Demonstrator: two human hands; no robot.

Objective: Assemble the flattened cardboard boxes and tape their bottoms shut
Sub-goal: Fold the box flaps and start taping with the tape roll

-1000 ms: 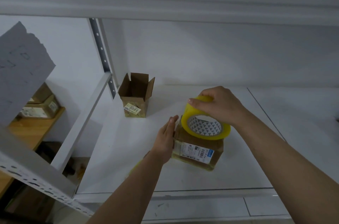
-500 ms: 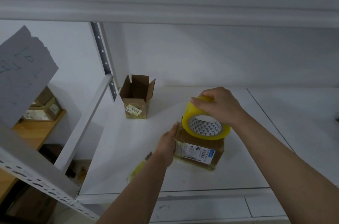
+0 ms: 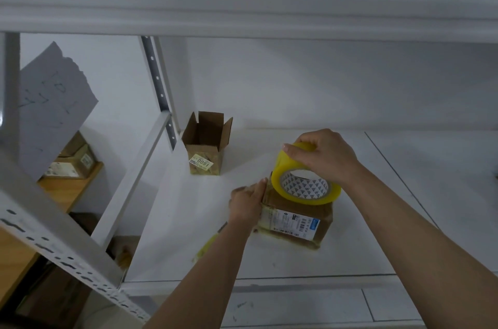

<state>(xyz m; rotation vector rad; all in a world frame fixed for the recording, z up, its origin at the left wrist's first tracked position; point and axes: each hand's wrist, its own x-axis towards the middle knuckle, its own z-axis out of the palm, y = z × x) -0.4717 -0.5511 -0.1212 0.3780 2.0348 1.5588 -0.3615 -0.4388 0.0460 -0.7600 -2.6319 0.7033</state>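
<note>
Item 1: cardboard box [image 3: 296, 216], closed side up, printed label on its near face, near the middle of the white shelf [image 3: 175, 234]; contents hidden.
Item 2: yellow tape roll [image 3: 305, 185], tilted on that box's top. Your right hand [image 3: 324, 157] grips its upper rim, fingers curled over.
Your left hand [image 3: 246, 204] presses flat against the box's left side, fingers straight.
Item 3: open box [image 3: 206, 149], flaps up, sticker "0091" upside down, at the shelf's far left corner by the perforated upright [image 3: 159, 86]; nothing seen inside.
Item 4: paper sheet [image 3: 51, 113] with handwriting, hanging left.
Item 5: labelled boxes [image 3: 71, 164] on a wooden surface [image 3: 67, 188], beyond the left edge.
</note>
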